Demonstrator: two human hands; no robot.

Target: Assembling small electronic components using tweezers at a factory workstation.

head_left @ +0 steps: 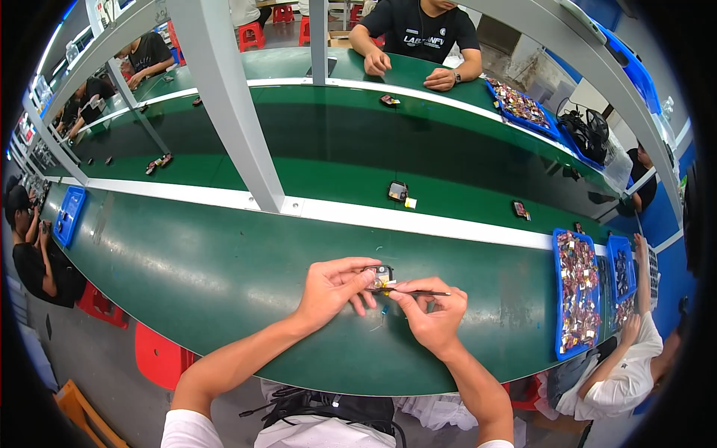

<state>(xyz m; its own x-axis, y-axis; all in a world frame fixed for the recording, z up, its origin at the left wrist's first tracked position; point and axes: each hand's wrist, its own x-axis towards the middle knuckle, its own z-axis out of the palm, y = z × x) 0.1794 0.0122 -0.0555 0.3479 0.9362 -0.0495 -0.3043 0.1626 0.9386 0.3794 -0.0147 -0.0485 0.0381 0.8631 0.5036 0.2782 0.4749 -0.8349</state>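
My left hand (334,285) pinches a small dark electronic part (382,275) with a yellow patch against the green bench (224,276). Its fingers close on the part's left side. My right hand (432,312) sits just to the right and grips thin metal tweezers (426,293). The tweezers lie nearly level, their tip touching the part's lower edge. Both forearms come in from the lower edge.
A blue tray (576,299) full of small parts sits at the right, beside a co-worker's arm (635,328). Another small dark part (397,191) lies on the green conveyor belt beyond a white strip. A grey frame post (224,97) rises left of centre. Other people sit across and at left.
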